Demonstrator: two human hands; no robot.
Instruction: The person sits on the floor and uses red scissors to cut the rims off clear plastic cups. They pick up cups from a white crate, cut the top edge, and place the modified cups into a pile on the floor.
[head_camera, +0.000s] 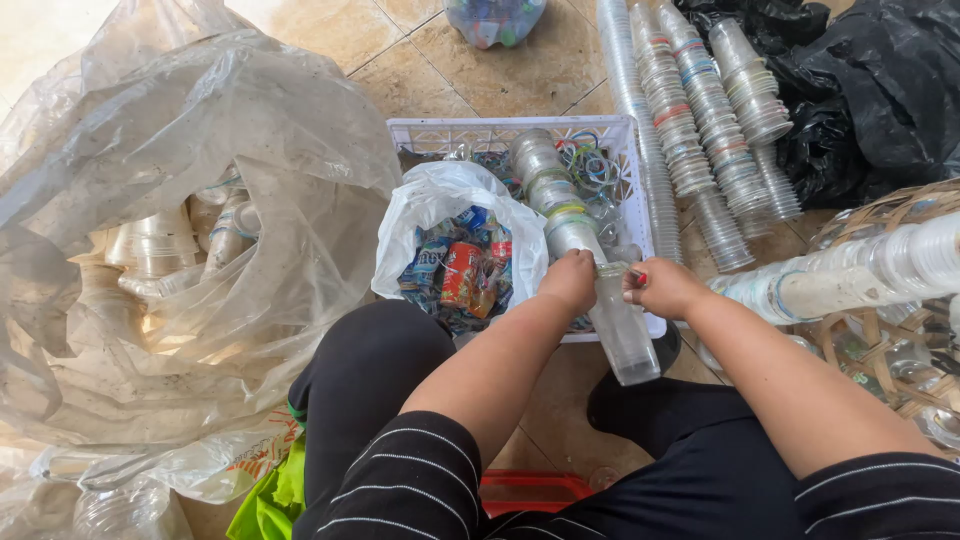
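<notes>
A long stack of clear plastic cups (585, 250) runs from inside the white plastic crate (625, 130) toward my lap. My left hand (570, 282) grips the stack near its middle. My right hand (662, 288) is closed at the rim of the nearest cup (625, 335), with a small red object pinched in its fingers; what it is I cannot tell. Both forearms reach forward over my black-clad knees.
A white bag (440, 200) of colourful wrappers sits in the crate's left side. A big clear bag (190, 200) of cups lies at left. More nested cup stacks (700, 120) lie behind the crate, black bags (870, 90) at top right, a woven basket (880, 330) at right.
</notes>
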